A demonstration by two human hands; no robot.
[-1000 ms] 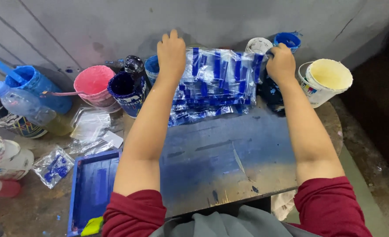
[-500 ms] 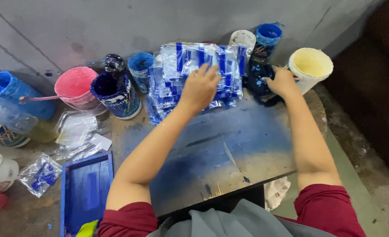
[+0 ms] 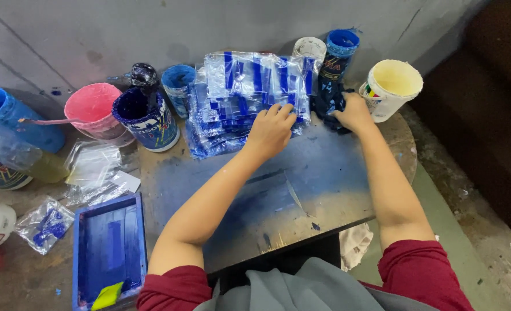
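A stack of clear plastic bags with blue printed stripes lies at the back of a blue-stained wooden table. My left hand rests flat on the stack's near right corner, fingers together. My right hand is closed on a dark blue rag just right of the stack, below a blue paint can.
Paint containers line the back: pink bucket, dark blue can, small blue cup, white cup, cream bucket. A blue tray, loose plastic bags and a blue bucket lie to the left.
My left hand slid from the stack's far left edge down to its near right corner. My right hand came down from the stack's top right onto the dark rag. The camera drew closer.
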